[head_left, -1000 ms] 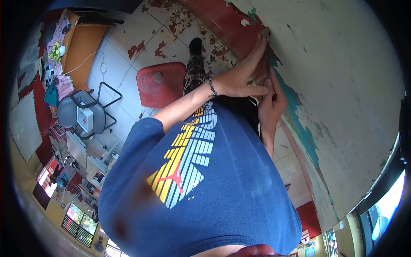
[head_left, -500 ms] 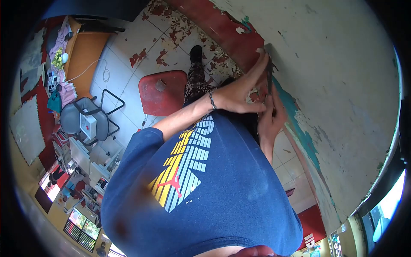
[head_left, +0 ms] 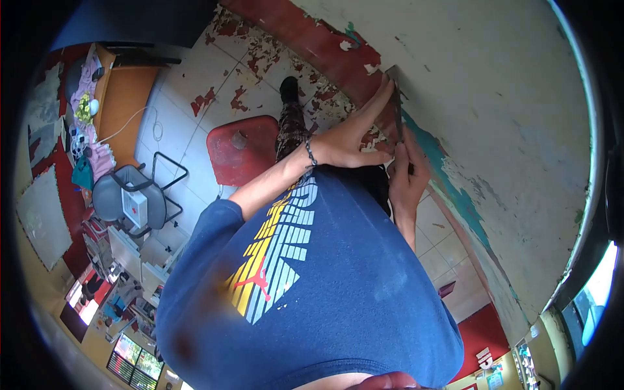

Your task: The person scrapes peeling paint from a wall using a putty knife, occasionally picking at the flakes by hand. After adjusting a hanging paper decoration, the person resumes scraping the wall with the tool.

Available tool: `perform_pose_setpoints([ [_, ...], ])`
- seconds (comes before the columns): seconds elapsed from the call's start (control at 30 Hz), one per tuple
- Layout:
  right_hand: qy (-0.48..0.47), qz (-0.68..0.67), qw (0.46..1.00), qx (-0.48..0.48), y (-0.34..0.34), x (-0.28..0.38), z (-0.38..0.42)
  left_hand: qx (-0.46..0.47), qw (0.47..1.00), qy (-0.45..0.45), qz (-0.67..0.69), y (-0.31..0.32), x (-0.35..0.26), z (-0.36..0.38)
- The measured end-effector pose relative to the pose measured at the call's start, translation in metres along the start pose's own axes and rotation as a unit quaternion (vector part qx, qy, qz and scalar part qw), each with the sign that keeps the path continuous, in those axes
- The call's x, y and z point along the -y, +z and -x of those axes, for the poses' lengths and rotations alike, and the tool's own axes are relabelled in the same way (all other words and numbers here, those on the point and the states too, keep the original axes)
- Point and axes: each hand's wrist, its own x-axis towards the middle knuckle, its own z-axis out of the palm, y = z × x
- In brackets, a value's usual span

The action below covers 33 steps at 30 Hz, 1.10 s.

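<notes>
My right hand [head_left: 408,179] is closed on the lower end of a thin, dark scraper-like tool [head_left: 398,110], whose far end lies against the wall at the edge of the red paint. My left hand [head_left: 348,142], with a dark bracelet at the wrist, reaches across from the left. Its fingers are stretched out with the tips touching the tool's upper end, and its thumb is spread toward my right hand. The wall [head_left: 481,97] is pale, with a red band [head_left: 325,42] and a strip of exposed green paint [head_left: 455,188] beside the tool.
Paint flakes [head_left: 260,55] litter the tiled floor beside the wall. A red seat [head_left: 240,153] with a small object on it stands left of my leg. Farther left are a grey chair [head_left: 110,198] holding a white box and a wooden desk [head_left: 127,104].
The view has shifted slightly, so the hands and tool appear a little farther left. The tool remains against the wall, with both hands at it in nearly the same pose.
</notes>
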Motion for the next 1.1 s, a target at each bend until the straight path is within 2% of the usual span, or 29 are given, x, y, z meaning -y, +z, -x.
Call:
perform_pose_setpoints([
  [0.03,-0.006,0.002,1.0,-0.002,0.0,-0.002,-0.007,-0.001,1.0,0.006,0.0,0.001,0.003,-0.003],
  [0.1,-0.203,0.103,0.974,-0.006,0.009,-0.011,-0.023,-0.068,0.998,0.018,-0.002,0.003,0.009,-0.002],
  [0.13,-0.199,0.102,0.975,-0.009,0.018,-0.015,-0.03,-0.063,0.998,0.016,0.0,-0.002,0.013,-0.001],
  [0.2,-0.255,0.124,0.959,0.016,0.034,-0.017,-0.045,-0.096,0.994,-0.005,0.059,-0.018,0.02,-0.001],
  [0.23,-0.259,0.123,0.958,0.014,0.033,-0.012,-0.045,-0.092,0.995,-0.004,0.04,-0.022,0.02,0.002],
  [0.3,-0.058,0.048,0.995,0.068,0.025,-0.001,-0.033,-0.069,0.997,-0.006,0.02,-0.019,0.018,0.006],
  [0.43,-0.095,0.057,0.992,0.054,-0.014,-0.007,-0.007,-0.019,1.0,-0.009,0.014,0.004,0.002,0.003],
  [0.47,-0.043,0.042,0.996,0.06,-0.028,-0.003,0.004,-0.021,1.0,-0.006,0.012,0.008,-0.003,0.002],
  [0.5,0.008,0.026,0.997,0.066,-0.036,-0.001,0.009,0.019,1.0,0.0,0.013,0.009,-0.008,0.0],
  [0.57,0.015,0.026,0.998,0.052,-0.041,-0.003,0.007,0.072,0.997,-0.017,0.012,0.012,-0.018,-0.003],
  [0.6,0.035,0.026,0.998,0.033,-0.042,-0.006,0.009,0.073,0.997,-0.018,0.012,0.015,-0.014,-0.003],
  [0.63,0.039,0.024,0.998,0.031,-0.033,-0.01,0.005,0.031,0.998,-0.005,0.054,0.019,-0.004,-0.002],
  [0.67,-0.061,0.072,0.995,0.027,-0.016,-0.013,-0.008,-0.009,0.995,0.008,0.094,0.02,0.004,-0.002],
  [0.7,-0.16,0.12,0.98,0.022,-0.005,-0.015,-0.013,-0.003,0.995,0.008,0.095,0.018,0.011,-0.002],
  [0.77,-0.167,0.119,0.979,0.005,0.002,-0.007,-0.008,-0.062,0.991,0.038,0.112,0.013,0.019,-0.002],
  [0.83,-0.173,0.112,0.978,-0.01,0.001,-0.001,-0.001,-0.028,0.994,0.025,0.105,0.011,0.01,-0.001],
  [0.9,-0.136,0.09,0.986,-0.029,-0.008,0.001,0.006,0.009,0.995,0.013,0.099,0.008,0.007,-0.002],
  [1.1,-0.185,0.123,0.975,-0.016,0.014,-0.003,-0.015,-0.039,0.984,0.009,0.173,0.004,0.028,-0.003],
])
